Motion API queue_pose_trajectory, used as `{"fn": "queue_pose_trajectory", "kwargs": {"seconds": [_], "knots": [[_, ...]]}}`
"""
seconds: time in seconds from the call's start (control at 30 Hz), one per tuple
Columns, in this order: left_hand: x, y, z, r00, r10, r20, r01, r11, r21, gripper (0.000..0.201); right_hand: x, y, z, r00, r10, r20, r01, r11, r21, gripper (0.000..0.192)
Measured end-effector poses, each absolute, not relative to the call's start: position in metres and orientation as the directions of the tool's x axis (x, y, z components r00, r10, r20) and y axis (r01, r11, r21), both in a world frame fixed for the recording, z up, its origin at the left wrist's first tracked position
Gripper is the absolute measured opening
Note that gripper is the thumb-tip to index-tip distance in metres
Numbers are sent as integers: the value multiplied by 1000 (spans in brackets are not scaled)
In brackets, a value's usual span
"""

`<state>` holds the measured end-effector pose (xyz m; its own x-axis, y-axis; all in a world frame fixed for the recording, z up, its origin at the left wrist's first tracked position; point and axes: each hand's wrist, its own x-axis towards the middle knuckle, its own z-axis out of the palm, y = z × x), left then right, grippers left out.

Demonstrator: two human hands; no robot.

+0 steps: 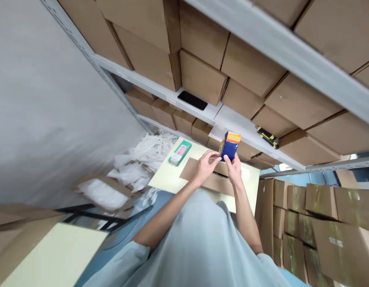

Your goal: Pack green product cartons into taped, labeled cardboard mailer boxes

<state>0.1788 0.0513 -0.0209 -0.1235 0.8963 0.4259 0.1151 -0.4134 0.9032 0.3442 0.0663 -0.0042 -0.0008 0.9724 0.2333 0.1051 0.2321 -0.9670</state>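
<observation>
A small dark blue box (230,150) with an orange top end is held up above the pale yellow tabletop (164,175). My right hand (233,169) grips its lower part, with the thumb across the near face. At the box's lower left edge, my left hand (207,164) pinches with thumb and fingertips. Beneath both hands lies a flat brown cardboard piece (216,184), partly covered by them. Behind the blue box shows a sliver of a yellowish round thing (221,146), mostly hidden. A green packet with a pink middle (180,152) lies on the table's left part.
Shelves packed with brown cartons (202,75) rise beyond the table. A black flat slab, phone-like (192,100), and a black-and-yellow tool (267,137) rest on the shelf edge. White scraps (148,153) heap at left; taped cartons (318,203) stack at right.
</observation>
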Motion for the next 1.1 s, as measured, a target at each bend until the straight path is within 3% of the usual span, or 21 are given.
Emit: {"fn": "queue_pose_trajectory", "kwargs": {"seconds": [0.1, 0.27, 0.53, 0.8, 1.0, 1.1], "knots": [[169, 18, -11, -84, 905, 417, 119, -406, 906, 25, 325, 26, -3, 19, 979, 201, 15, 200, -980, 61], [152, -17, 2, -61, 870, 489, 231, -464, 855, 16, 311, -10, 11, 37, 983, 182, 29, 181, -983, 64], [124, -42, 11, 53, 857, 512, 382, -491, 783, 19, 304, -24, 21, -105, 994, 34, -1, 34, -999, 68], [85, -24, 80, -9, 910, 414, 330, -388, 861, 53, 316, -37, 11, -195, 971, 137, 260, 186, -947, 59], [75, -6, 122, 270, 873, 407, 330, -481, 812, 27, 335, -40, 16, -295, 920, 258, 434, 369, -822, 34], [76, -4, 129, 317, 873, 371, 311, -466, 829, 25, 342, -40, 19, -337, 887, 315, 477, 450, -755, 25]]}}
